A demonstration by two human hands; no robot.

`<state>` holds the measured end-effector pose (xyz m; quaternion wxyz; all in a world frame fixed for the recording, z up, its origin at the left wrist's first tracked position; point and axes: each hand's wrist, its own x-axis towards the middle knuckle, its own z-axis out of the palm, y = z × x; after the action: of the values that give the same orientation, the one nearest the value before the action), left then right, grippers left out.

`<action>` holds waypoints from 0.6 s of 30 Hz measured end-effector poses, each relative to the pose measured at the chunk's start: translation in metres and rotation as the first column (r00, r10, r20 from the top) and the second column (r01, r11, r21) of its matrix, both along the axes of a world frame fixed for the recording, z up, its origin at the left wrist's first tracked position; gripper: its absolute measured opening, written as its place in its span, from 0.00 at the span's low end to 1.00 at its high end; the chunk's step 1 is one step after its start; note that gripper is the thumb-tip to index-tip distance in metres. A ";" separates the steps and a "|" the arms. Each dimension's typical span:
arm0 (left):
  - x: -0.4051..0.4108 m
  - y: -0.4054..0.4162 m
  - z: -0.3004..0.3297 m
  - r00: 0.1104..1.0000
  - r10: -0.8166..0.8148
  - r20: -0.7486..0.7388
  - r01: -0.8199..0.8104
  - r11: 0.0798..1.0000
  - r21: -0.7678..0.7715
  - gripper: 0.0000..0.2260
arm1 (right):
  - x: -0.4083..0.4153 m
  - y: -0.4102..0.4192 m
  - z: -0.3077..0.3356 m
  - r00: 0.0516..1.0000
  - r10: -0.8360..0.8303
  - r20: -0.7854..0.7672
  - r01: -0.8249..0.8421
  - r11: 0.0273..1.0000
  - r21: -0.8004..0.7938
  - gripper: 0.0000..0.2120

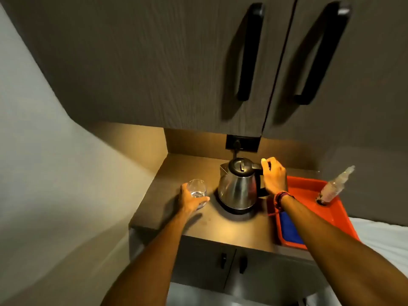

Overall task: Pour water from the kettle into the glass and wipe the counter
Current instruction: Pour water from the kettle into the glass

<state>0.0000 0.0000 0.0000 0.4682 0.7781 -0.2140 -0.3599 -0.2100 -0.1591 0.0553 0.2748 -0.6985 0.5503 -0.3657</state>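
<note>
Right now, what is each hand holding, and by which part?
Left hand grips the glass by its side; right hand holds the kettle by its handle.

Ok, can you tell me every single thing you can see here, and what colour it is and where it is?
kettle: one, shiny steel with black lid and handle, on its base mid-counter
glass: one, clear, a little water inside, left of the kettle
counter: one, brown, under the cabinets
tray: one, red, at the counter's right end
cloth: one, blue, lying in the tray's near part
bottle: one, clear plastic, in the tray's far corner
wall socket: one, black, behind the kettle, cord plugged in
upper cabinets: two doors, grey-brown, long black handles
lower cabinets: two doors, grey, under the counter
left hand: one, wrapped around the glass
right hand: one, on the kettle handle, red and black bands at the wrist
</note>
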 end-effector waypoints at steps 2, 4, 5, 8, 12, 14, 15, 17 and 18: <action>0.001 -0.011 -0.011 0.997 0.080 0.018 -0.080 0.996 -0.026 0.43 | 0.005 -0.017 -0.012 0.997 -0.057 0.045 0.052 0.995 0.086 0.21; -0.002 -0.010 -0.019 0.993 0.107 0.043 -0.104 0.992 -0.064 0.41 | 0.004 -0.016 -0.014 0.991 -0.124 0.059 0.117 0.988 0.105 0.24; -0.003 -0.012 -0.023 0.992 0.114 0.051 -0.110 0.991 -0.077 0.40 | 0.005 -0.018 -0.014 0.988 -0.138 0.064 0.132 0.987 0.091 0.24; 0.000 -0.018 -0.028 0.985 0.139 0.098 -0.125 0.983 -0.138 0.38 | 0.013 -0.021 -0.006 0.989 -0.147 0.033 0.146 0.989 0.037 0.25; 0.011 -0.021 -0.024 0.979 0.150 0.138 -0.123 0.975 -0.186 0.35 | 0.036 -0.018 0.014 0.990 -0.137 -0.035 0.135 0.990 -0.045 0.27; 0.021 -0.020 -0.019 0.973 0.118 0.196 -0.080 0.978 -0.192 0.35 | 0.051 -0.018 0.024 0.991 -0.118 -0.065 0.112 0.989 -0.092 0.26; 0.026 -0.019 -0.018 0.967 0.103 0.234 -0.057 0.979 -0.197 0.36 | 0.061 -0.016 0.031 0.990 -0.107 -0.094 0.097 0.990 -0.105 0.26; 0.036 -0.015 -0.015 0.951 0.093 0.294 -0.030 0.977 -0.211 0.36 | 0.083 -0.009 0.044 0.979 -0.044 -0.197 0.018 0.991 -0.133 0.24; 0.039 -0.014 -0.014 0.948 0.091 0.305 -0.026 0.977 -0.211 0.36 | 0.091 -0.008 0.045 0.966 0.008 -0.257 -0.042 0.991 -0.126 0.23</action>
<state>0.0392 -0.0136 -0.0137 0.5162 0.7791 -0.2981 -0.1942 -0.1186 -0.1672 0.0998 0.1600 -0.7633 0.5472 -0.3040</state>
